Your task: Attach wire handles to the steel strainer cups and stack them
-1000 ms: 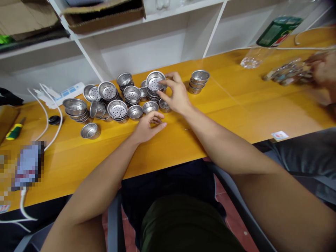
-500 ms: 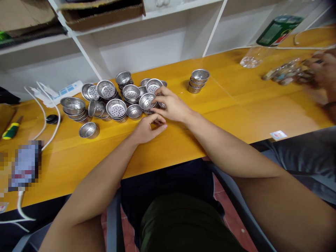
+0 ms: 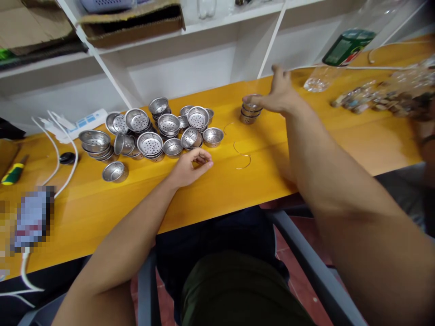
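Observation:
A heap of small perforated steel strainer cups (image 3: 151, 136) lies on the orange table (image 3: 210, 190). My left hand (image 3: 190, 165) rests on the table just in front of the heap, fingers curled in with thumb and forefinger close together; what it holds, if anything, is hidden. My right hand (image 3: 277, 95) is stretched out to the right, its fingertips closed on the top cup of a separate short stack of cups (image 3: 249, 115). Thin wire rings (image 3: 243, 159) lie loose on the table between the heap and the stack.
A clear plastic bottle with a green label (image 3: 340, 50) lies at the back right. Small mixed parts (image 3: 367, 97) sit by another person's hand at the right edge. A white power strip (image 3: 84, 122), cables, a black cap (image 3: 68, 157) and a screwdriver (image 3: 12, 170) lie left.
My right hand left the heap and swung right to the separate short stack. Two wire rings now show where it was. My left hand stayed put.

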### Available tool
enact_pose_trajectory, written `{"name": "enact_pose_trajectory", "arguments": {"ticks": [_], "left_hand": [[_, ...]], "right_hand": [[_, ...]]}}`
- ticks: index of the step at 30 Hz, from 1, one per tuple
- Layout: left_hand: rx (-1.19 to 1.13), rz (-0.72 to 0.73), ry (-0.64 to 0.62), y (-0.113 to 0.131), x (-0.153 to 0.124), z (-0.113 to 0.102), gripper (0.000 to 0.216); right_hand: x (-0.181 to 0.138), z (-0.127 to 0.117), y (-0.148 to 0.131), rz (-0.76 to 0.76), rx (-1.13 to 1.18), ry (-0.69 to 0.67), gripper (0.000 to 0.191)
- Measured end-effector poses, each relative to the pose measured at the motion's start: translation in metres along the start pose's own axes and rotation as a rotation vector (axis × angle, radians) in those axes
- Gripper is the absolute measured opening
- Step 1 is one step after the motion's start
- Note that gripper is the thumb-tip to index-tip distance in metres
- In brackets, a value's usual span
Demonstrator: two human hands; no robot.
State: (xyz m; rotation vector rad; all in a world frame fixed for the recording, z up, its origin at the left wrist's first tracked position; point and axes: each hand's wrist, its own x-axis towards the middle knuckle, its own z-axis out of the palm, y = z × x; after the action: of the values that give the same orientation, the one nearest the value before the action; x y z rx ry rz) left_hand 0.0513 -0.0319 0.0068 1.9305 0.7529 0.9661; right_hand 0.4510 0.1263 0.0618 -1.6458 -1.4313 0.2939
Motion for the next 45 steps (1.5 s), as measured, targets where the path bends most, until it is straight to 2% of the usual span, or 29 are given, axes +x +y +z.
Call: {"name": "enact_pose_trajectory", "arguments": {"ticks": [1, 2, 5, 6, 8, 10, 12, 14, 16, 17, 20, 24, 30, 37, 42, 45], "left_hand": [[-0.004, 0.001, 0.001, 0.000, 0.000, 0.000, 0.024], [-0.007, 0.001, 0.003, -0.001, 0.000, 0.000, 0.024], [-0.018, 0.004, 0.012, -0.003, -0.001, -0.001, 0.025], [-0.021, 0.004, 0.014, -0.003, -0.001, -0.001, 0.025], [-0.025, 0.004, 0.011, -0.005, -0.003, 0.000, 0.024], [-0.035, 0.016, 0.026, -0.006, -0.004, 0.002, 0.031], [-0.058, 0.041, 0.082, -0.007, -0.005, 0.005, 0.054], [-0.077, 0.062, 0.145, -0.006, -0.005, 0.009, 0.088], [-0.083, 0.077, 0.162, -0.005, -0.004, 0.011, 0.113], [-0.077, 0.084, 0.158, -0.004, -0.003, 0.011, 0.119], [-0.035, 0.076, 0.161, -0.004, -0.002, 0.009, 0.111], [-0.031, 0.035, 0.180, -0.007, -0.002, 0.003, 0.094], [-0.077, 0.029, 0.096, -0.004, 0.001, 0.003, 0.089], [-0.097, 0.054, 0.000, 0.003, 0.002, -0.001, 0.085], [-0.139, 0.014, -0.074, 0.001, -0.001, -0.006, 0.096], [-0.127, -0.003, -0.064, 0.000, 0.000, -0.006, 0.101]], "right_hand": [[0.002, 0.004, 0.007, 0.055, -0.025, -0.058, 0.139], [0.000, 0.009, 0.011, 0.084, -0.041, -0.108, 0.132], [-0.013, 0.024, 0.015, 0.092, -0.065, -0.131, 0.085], [-0.017, 0.025, 0.013, 0.092, -0.072, -0.118, 0.080], [-0.023, 0.016, 0.006, 0.050, -0.022, -0.129, 0.087], [-0.031, 0.000, -0.007, -0.072, 0.143, -0.244, 0.097], [-0.044, -0.013, -0.029, -0.232, 0.330, -0.449, 0.096], [-0.067, -0.016, -0.057, -0.416, 0.368, -0.620, 0.094], [-0.099, -0.006, -0.086, -0.521, 0.375, -0.714, 0.093], [-0.115, 0.002, -0.098, -0.549, 0.368, -0.744, 0.091], [-0.155, 0.030, -0.120, -0.621, 0.313, -0.656, 0.080], [-0.172, 0.051, -0.120, -0.652, 0.307, -0.609, 0.072], [-0.166, 0.055, -0.107, -0.737, 0.369, -0.529, 0.075], [-0.164, 0.051, -0.102, -0.784, 0.426, -0.607, 0.071], [-0.165, 0.049, -0.104, -0.841, 0.458, -0.634, 0.066], [-0.167, 0.054, -0.101, -0.864, 0.455, -0.609, 0.065]]}}
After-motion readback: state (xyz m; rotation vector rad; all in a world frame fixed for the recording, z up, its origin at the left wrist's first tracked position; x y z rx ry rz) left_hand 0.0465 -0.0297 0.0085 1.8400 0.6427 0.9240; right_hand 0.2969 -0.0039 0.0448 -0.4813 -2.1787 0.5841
